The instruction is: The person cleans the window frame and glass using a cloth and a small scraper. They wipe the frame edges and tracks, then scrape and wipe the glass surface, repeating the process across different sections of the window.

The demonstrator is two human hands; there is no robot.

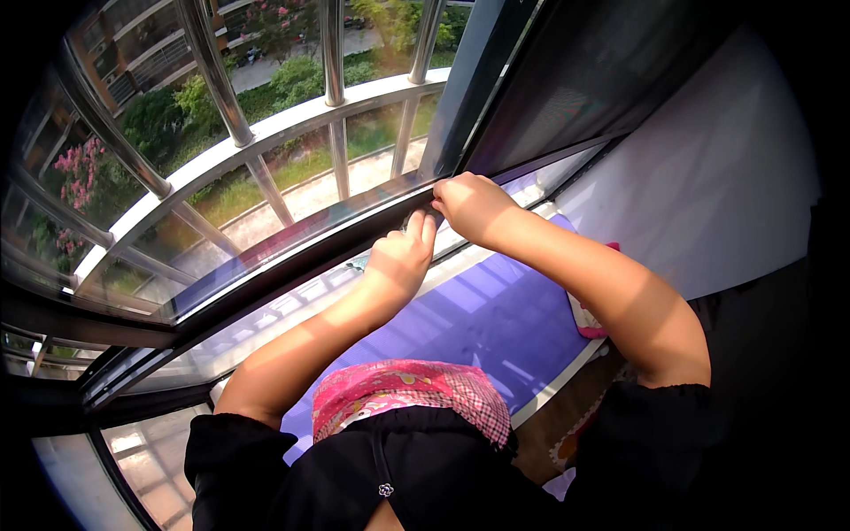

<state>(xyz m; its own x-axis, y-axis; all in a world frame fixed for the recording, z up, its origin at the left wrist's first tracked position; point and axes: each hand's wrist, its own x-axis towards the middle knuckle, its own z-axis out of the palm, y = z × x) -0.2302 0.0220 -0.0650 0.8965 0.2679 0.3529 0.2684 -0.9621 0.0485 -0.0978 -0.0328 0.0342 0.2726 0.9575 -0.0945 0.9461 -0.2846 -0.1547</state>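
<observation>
Both my hands meet at the dark lower rail of a window frame [310,237], close to where it joins the upright frame. My left hand [396,264] comes from the left with its fingers pressed together and their tips at the rail. A small pale bit shows at those tips, too small to name. My right hand [476,209] is closed, its thumb and fingers pinched against the rail just right of the left fingertips. Whatever the right fingers hold is hidden. Under my arms lies a purple mat [469,310], striped with sunlight and shadow.
Beyond the glass pane [292,168] stand metal security bars [217,75] with a curved white rail [292,122]. A dark mesh screen [575,80] and a white panel [708,177] rise at the right. A pink-edged item [586,323] sits by the mat's right edge.
</observation>
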